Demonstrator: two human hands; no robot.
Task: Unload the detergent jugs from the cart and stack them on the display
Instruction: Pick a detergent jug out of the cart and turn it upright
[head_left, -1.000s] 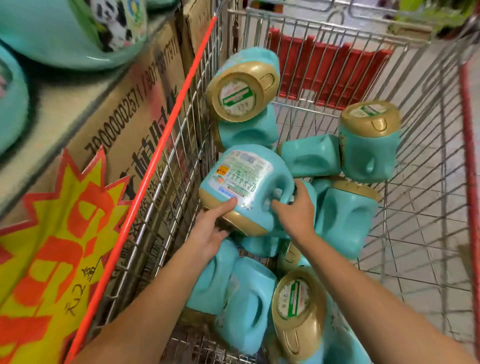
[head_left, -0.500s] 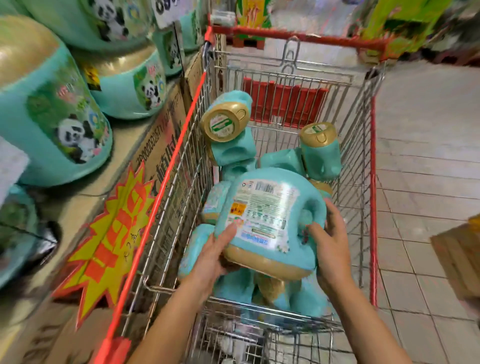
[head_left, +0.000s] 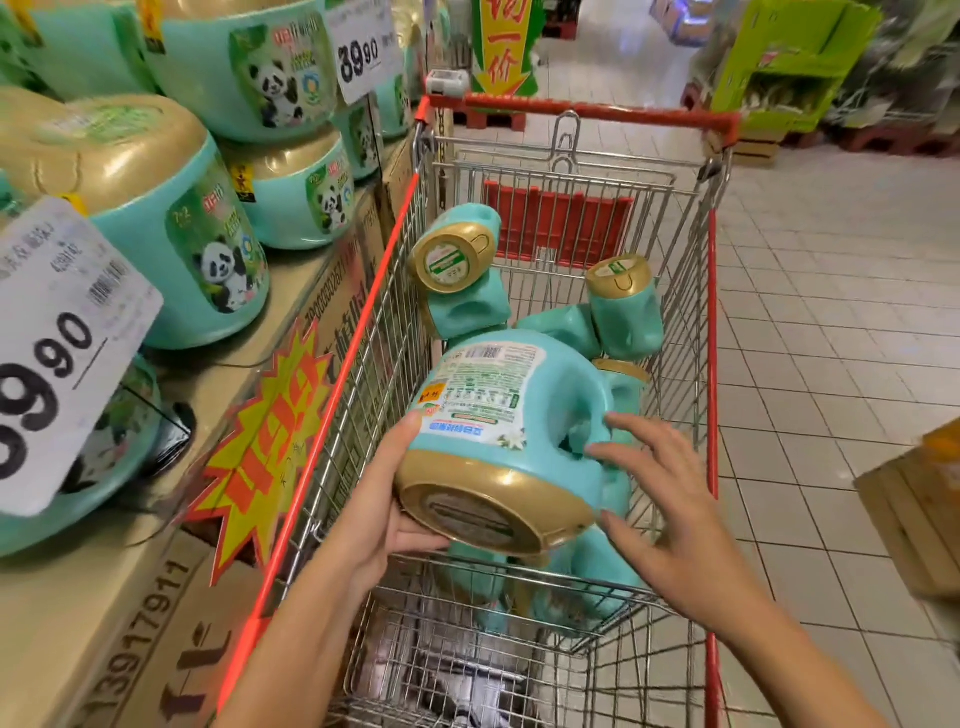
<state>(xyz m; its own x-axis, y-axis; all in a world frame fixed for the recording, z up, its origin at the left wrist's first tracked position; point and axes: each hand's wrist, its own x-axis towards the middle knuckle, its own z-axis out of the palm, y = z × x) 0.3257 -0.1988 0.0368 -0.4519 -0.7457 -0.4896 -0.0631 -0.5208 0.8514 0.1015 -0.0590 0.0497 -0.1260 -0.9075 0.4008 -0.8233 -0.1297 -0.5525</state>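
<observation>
I hold a teal detergent jug (head_left: 498, 395) with a gold end over the near part of the wire cart (head_left: 363, 332). It lies tilted, back label up and gold end toward me. My left hand (head_left: 384, 499) grips it from the left, thumb on its side and fingers under the gold end. My right hand (head_left: 660, 499) touches its handle side with fingers spread and straight. Several more jugs lie in the cart, two of them (head_left: 457, 260) (head_left: 623, 301) showing gold ends. The display (head_left: 156, 218) of panda-labelled jugs stands at my left.
White price tags (head_left: 67, 338) hang in front of the display, which rests on cardboard boxes (head_left: 130, 649) with a yellow starburst sign (head_left: 265, 441). A wooden crate (head_left: 914, 519) stands on the tiled floor at the right. A green stand (head_left: 779, 67) is far back.
The jug has risen out of the pile and come toward me. My right hand's fingers have spread out on its side. My view has lifted, showing more of the display.
</observation>
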